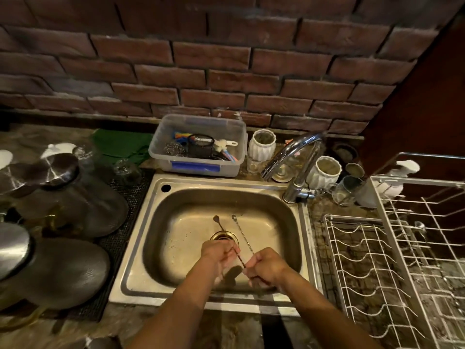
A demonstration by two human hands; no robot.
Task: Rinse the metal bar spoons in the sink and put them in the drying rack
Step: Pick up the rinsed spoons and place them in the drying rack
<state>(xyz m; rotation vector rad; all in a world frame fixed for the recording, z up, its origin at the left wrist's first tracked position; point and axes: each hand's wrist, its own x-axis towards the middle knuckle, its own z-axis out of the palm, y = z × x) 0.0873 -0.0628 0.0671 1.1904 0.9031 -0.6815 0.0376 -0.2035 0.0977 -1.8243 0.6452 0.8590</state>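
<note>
Two hands over a steel sink [141, 248]. The left hand [218, 253] holds one bar spoon [219, 224], fingers curled round its twisted stem; the bowl end points away, above the drain [223, 235]. The right hand [264, 267] grips a second bar spoon [242, 233], fingers clamped on the stem, its far end raised beside the first. Both spoons lie within the basin. The faucet [293, 152] arches from the right rear. A white wire drying rack [364, 260] stands on the table just right of the sink.

Open air runs from sink [141, 238] to drying rack [364, 260]; only the faucet [297, 157] overhangs behind.
</note>
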